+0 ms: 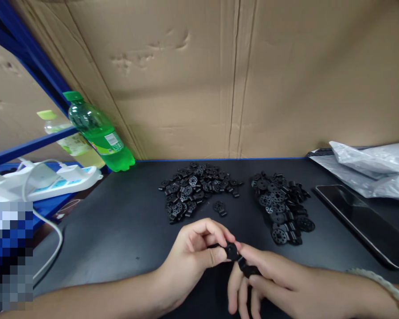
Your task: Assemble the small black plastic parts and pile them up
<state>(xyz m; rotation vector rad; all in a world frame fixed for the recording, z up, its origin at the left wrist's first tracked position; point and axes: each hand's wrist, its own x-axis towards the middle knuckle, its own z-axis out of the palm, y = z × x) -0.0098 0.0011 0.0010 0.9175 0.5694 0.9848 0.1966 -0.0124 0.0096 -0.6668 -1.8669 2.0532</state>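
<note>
On the worktop (pixel 119 239), the larger pile (pixel 193 188) lies left of the smaller pile (pixel 281 206); right of both is the phone (pixel 369 226), with plastic bags (pixel 372 170) at its far side.

Matte black bench (pixel 119 230). Toward back, heaped pile of small black plastic parts (pixel 194 186); single loose part (pixel 220 207) just in front. To right, second pile (pixel 279 206), then dark-screened phone (pixel 369 226), crumpled plastic bag (pixel 379 170) behind.

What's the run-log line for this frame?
left hand: pinching black part | right hand: gripping black part | loose black pieces: two piles, left and right
</note>
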